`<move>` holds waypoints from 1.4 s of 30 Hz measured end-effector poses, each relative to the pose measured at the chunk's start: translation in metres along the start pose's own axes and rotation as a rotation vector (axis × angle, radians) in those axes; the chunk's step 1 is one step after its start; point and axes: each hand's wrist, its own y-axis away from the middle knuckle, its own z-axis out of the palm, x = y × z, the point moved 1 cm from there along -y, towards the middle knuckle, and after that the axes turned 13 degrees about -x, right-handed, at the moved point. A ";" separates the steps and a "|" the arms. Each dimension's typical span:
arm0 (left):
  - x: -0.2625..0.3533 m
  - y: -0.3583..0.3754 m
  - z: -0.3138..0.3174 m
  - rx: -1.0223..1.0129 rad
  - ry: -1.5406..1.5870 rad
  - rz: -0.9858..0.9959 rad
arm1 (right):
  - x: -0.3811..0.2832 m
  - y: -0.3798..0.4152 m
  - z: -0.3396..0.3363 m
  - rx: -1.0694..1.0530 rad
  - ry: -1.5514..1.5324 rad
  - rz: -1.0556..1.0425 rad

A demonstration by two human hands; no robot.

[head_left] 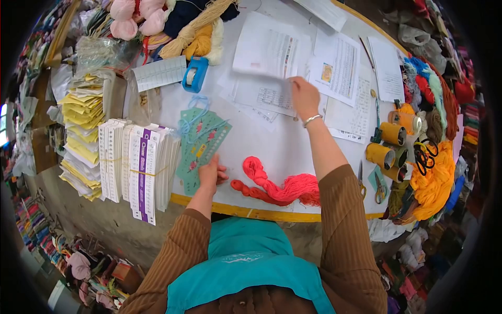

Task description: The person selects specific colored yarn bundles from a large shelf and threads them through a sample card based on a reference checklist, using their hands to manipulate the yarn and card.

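My right hand [305, 98] reaches across the table and pinches the lower right corner of a printed paper sheet [264, 49], whose near edge is lifted off the papers below. My left hand [210, 175] is at the table's near edge with its fingers curled; whatever may be in them is hidden. Its thumb is against the green printed cards [201, 138], which have a row of holes, flower pictures and a pale blue ribbon [194, 110]. Right of this hand lie two twisted skeins of thread, a bright pink-red one [285, 189] and a smaller red one [239, 186].
Banded stacks of white cards [146, 167] and yellow paper packs [81, 136] stand at left. A blue tape dispenser [195, 74] is behind them. On the right are scissors [380, 189], yellow thread cones [391, 133] and an orange yarn heap [434, 178]. More printed sheets [337, 65] cover the back.
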 end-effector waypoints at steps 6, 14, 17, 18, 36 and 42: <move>-0.005 -0.007 -0.002 -0.008 -0.016 -0.001 | -0.022 0.015 -0.071 0.278 -0.703 -0.065; -0.010 -0.014 -0.003 -0.047 -0.013 0.042 | -0.044 0.135 -0.124 0.276 -1.469 -0.018; -0.012 -0.011 -0.004 -0.083 0.018 0.084 | -0.045 0.203 -0.137 0.360 -1.491 0.012; -0.013 -0.008 -0.005 -0.113 0.046 0.100 | -0.051 0.227 -0.142 0.390 -1.448 0.046; -0.080 0.252 -0.001 -0.592 -0.684 1.082 | -0.175 0.435 -0.084 -0.002 -1.472 -0.085; -0.072 0.255 -0.071 -0.753 0.155 0.565 | -0.141 0.436 -0.073 0.193 -0.900 -0.174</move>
